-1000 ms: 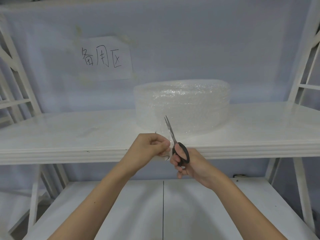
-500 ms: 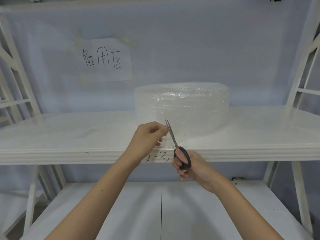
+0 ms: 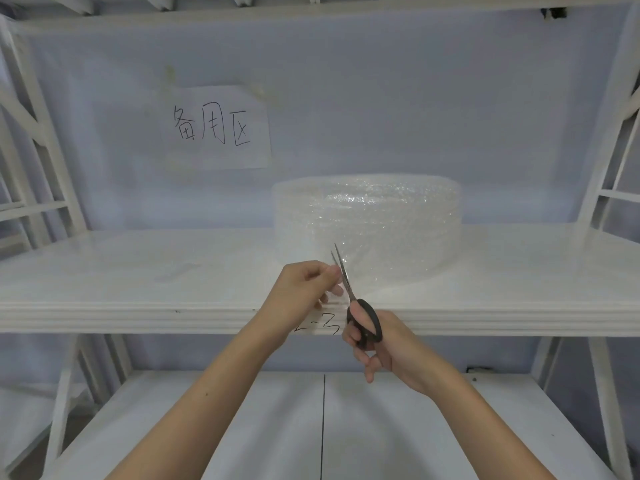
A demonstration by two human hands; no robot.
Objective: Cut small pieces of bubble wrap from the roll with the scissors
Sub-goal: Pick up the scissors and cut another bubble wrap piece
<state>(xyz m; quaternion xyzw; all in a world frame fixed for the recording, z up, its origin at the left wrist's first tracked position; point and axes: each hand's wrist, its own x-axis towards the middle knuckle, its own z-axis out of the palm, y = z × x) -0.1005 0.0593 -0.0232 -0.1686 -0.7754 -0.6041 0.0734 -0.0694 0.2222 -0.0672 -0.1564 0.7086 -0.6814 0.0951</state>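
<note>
A clear roll of bubble wrap lies flat on the white upper shelf, with a loose flap reaching toward me. My right hand grips black-handled scissors, whose blades point up and away and stand slightly apart at the flap's left edge. My left hand pinches that edge of the wrap just left of the blades, fingers closed on it.
A paper sign with handwritten characters hangs on the pale back wall. White frame uprights stand at both sides. A lower white shelf with a dark centre seam lies under my forearms. Handwriting marks the upper shelf's front lip.
Both hands and the scissors have risen from below the shelf's front lip to the flap, and the blades have parted slightly at the wrap's edge.
</note>
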